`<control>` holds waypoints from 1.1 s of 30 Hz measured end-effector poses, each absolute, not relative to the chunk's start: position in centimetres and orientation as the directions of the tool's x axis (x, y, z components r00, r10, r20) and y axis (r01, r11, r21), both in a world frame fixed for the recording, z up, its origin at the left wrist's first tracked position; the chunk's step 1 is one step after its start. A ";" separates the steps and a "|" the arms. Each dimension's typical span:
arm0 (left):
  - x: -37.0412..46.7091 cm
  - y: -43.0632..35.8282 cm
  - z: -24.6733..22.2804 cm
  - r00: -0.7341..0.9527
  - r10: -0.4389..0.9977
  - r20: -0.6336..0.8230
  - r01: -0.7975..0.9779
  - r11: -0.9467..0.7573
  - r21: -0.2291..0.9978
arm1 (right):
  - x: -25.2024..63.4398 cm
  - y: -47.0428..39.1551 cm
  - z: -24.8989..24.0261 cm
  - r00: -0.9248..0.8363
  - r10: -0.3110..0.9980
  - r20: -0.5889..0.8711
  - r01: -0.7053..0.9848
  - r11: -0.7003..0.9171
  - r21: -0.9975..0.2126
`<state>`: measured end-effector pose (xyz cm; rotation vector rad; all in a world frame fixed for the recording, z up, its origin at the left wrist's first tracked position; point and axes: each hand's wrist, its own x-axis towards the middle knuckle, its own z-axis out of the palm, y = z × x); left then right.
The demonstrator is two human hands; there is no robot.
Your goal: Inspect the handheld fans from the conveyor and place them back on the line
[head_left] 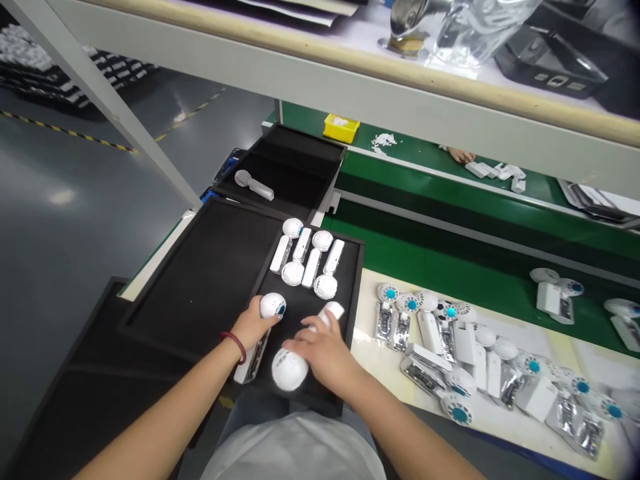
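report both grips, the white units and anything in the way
Left grip on one white unit. Right grip on another white unit. Four more units ahead on black tray. Nothing visibly blocking either grip.

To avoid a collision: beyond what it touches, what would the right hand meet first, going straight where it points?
Probably the white-headed device in the left hand; depth is hard to judge.

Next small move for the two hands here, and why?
Probably settle the right hand's white unit head-to-tail beside the left hand's unit: its head points toward the wearer, the other's away, and the four units in the black tray alternate likewise.
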<state>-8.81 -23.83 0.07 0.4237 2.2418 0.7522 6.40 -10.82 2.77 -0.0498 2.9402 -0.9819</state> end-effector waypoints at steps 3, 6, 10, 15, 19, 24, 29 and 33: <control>-9.6 -23.6 -1.0 -0.735 0.473 -0.486 0.178 0.826 0.535 | 3.6 -12.9 -0.7 -0.977 -0.214 -0.015 -0.180 0.859 -0.480; -10.1 -23.3 -0.8 -0.763 0.489 -0.423 0.291 0.844 0.451 | 1.4 -14.4 -2.7 -0.960 -0.279 0.000 -0.255 0.877 -0.408; -10.3 -24.1 -0.7 -0.763 0.539 -0.356 0.390 0.824 0.410 | 1.7 -14.0 -2.6 -0.965 -0.258 0.040 -0.252 0.882 -0.397; -9.0 -26.2 -0.4 -0.778 0.600 -0.186 0.515 0.779 0.357 | 8.3 -7.3 -3.2 -0.825 0.564 -0.044 0.506 0.703 -0.500; -7.0 -26.5 0.0 -0.727 0.683 0.066 0.657 0.665 0.355 | 13.1 -0.7 -6.5 -0.287 0.950 -0.121 0.904 0.227 -0.363; -3.2 -23.7 1.4 -0.652 0.755 0.069 0.670 0.531 0.518 | 12.3 2.9 -9.4 -0.046 0.968 -0.245 0.956 -0.029 -0.293; 0.9 -19.0 1.6 -0.637 0.770 -0.031 0.463 0.414 0.784 | 11.4 3.5 -7.0 -0.065 0.940 -0.335 0.932 -0.063 -0.358; 3.6 -14.5 1.3 -0.518 0.768 -0.376 -0.222 0.304 0.926 | 13.1 0.1 -1.8 -0.250 0.924 -0.289 0.851 0.067 -0.522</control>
